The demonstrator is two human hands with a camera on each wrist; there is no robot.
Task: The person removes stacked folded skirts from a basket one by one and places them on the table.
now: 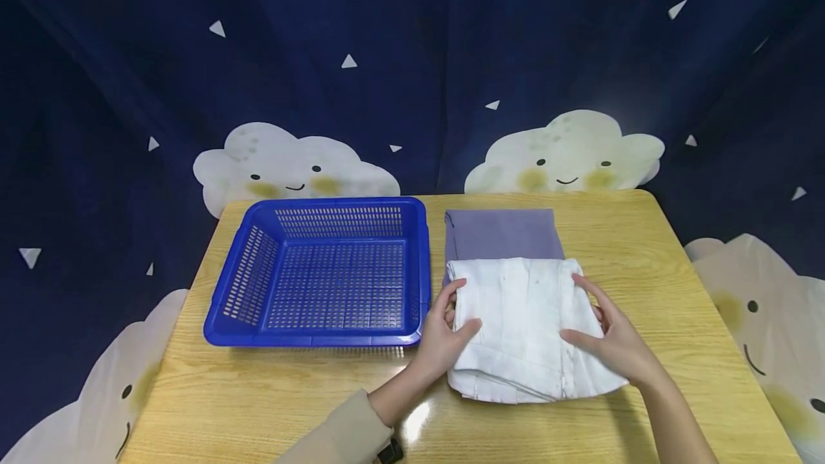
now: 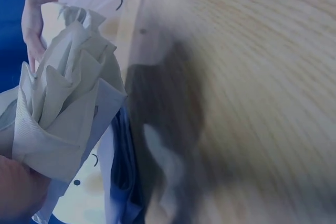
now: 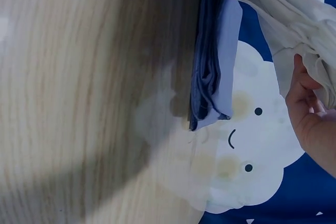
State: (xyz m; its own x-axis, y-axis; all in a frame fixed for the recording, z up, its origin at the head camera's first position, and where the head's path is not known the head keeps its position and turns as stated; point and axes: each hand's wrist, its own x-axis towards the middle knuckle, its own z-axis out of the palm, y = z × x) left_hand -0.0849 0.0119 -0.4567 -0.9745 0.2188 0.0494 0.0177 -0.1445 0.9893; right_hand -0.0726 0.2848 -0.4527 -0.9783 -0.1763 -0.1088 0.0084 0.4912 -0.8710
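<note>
A folded white garment (image 1: 515, 313), with a placket-like strip down its middle, is held between my two hands. My left hand (image 1: 441, 339) grips its left edge, thumb on top. On the right edge, my right hand (image 1: 619, 346) pinches the fabric, also with the thumb above. Both wrist views show the white garment (image 2: 68, 93) lifted off the wooden table, its layers loose at the near end. Behind and below it a folded purple cloth (image 1: 503, 233) lies on the table; the white garment hides its front part in the head view.
To the left stands a blue plastic basket (image 1: 316, 340) with perforated walls, nothing inside it. The wooden table (image 1: 290, 399) reaches back to a dark blue curtain (image 1: 412, 20) printed with clouds and triangles. A dark band (image 1: 390, 451) is at the left wrist.
</note>
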